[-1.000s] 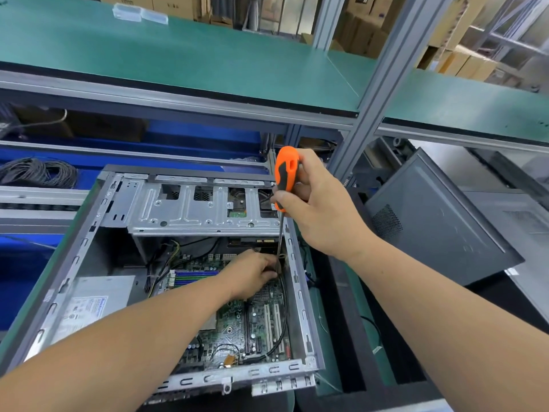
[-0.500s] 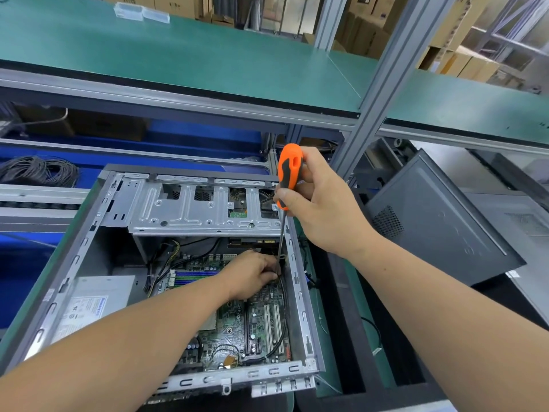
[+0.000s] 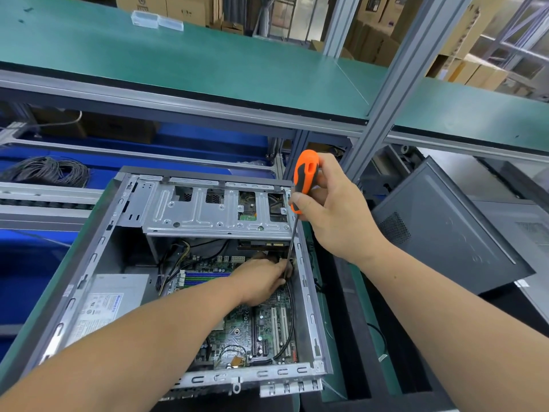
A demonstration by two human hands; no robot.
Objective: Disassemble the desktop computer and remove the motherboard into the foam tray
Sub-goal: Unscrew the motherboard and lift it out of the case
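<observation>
We see the open computer case point(image 3: 74, 281) on the bench, the motherboard point(image 3: 237, 331) flat inside it. Our left hand point(image 3: 261, 281) rests curled on the board's far edge; our right hand point(image 3: 332, 215) grips the orange screwdriver point(image 3: 304, 181) above, its shaft reaching down beside the left fingers.

Motherboard point(image 3: 237, 331) inside case point(image 3: 98, 254); power supply point(image 3: 110, 301) left; side panel point(image 3: 445, 233) right of case.

The white label point(image 3: 104, 307) on the power supply point(image 3: 118, 288) carries print too small to read.
</observation>
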